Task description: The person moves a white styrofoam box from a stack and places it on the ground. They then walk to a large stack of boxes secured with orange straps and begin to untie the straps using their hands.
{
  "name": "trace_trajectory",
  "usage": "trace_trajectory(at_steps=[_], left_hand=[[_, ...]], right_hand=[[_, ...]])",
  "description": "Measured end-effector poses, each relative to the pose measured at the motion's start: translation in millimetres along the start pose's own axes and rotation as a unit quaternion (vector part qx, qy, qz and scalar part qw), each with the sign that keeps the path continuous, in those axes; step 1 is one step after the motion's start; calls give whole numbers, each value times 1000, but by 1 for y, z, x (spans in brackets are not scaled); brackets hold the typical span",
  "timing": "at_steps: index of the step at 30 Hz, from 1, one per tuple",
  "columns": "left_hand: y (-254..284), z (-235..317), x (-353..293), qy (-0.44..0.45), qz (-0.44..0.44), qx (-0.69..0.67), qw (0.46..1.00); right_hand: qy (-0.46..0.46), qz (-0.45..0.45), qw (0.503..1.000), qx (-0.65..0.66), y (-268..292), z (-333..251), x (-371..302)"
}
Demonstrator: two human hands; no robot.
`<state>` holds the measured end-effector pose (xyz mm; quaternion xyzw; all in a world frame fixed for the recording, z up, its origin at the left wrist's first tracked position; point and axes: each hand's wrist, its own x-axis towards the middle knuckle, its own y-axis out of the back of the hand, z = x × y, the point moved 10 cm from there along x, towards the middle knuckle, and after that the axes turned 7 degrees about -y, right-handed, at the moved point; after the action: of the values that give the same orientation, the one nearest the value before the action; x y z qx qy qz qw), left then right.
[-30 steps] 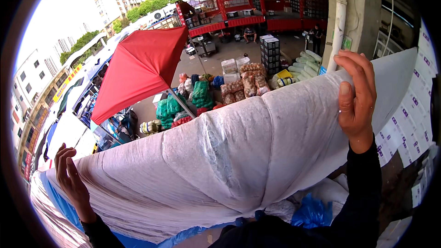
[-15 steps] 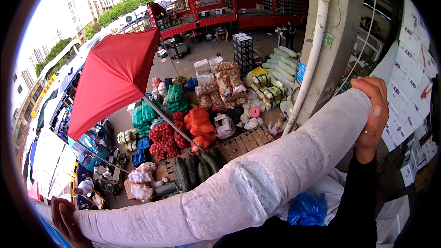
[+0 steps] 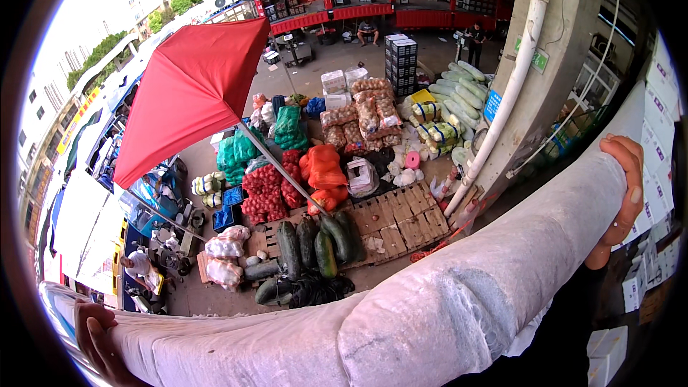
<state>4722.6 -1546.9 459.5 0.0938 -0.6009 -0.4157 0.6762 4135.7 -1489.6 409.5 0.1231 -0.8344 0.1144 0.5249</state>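
A long, thick, greyish-white padded roll [image 3: 423, 308] spans the lower part of the head view, bending upward to the right. Its surface is creased, with a roughened shiny patch right of its middle. At its right part, my right hand [image 3: 622, 186] has its fingers curled against the side. My left hand [image 3: 100, 344] grips the roll near the lower left, with part of that hand hidden behind it. What the roll is made of or wraps, I cannot tell.
Below lie a wooden pallet [image 3: 401, 222], dark green winter melons [image 3: 308, 244], red net sacks [image 3: 265, 193] and onion sacks [image 3: 369, 111]. A red canopy [image 3: 193, 93] stands left. A concrete pillar [image 3: 566, 43] with a white pipe [image 3: 512, 86] rises right, near white boxes [image 3: 656, 136].
The roll sits lower and farther right in view, with my right hand shifted right along with it. More of the pallet and melons shows. Both hands keep their hold.
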Motion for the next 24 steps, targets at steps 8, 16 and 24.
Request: trace_trajectory(at_steps=[8, 16, 24], left_hand=[[8, -30, -9, -37, 60, 63, 995], [11, -21, -4, -138, 37, 81, 986], [5, -25, 2, -75, 29, 62, 995]], right_hand=[[-112, 539, 833, 56, 18, -25, -39], [27, 473, 876, 87, 35, -2, 0], [184, 388, 892, 142, 79, 59, 29]])
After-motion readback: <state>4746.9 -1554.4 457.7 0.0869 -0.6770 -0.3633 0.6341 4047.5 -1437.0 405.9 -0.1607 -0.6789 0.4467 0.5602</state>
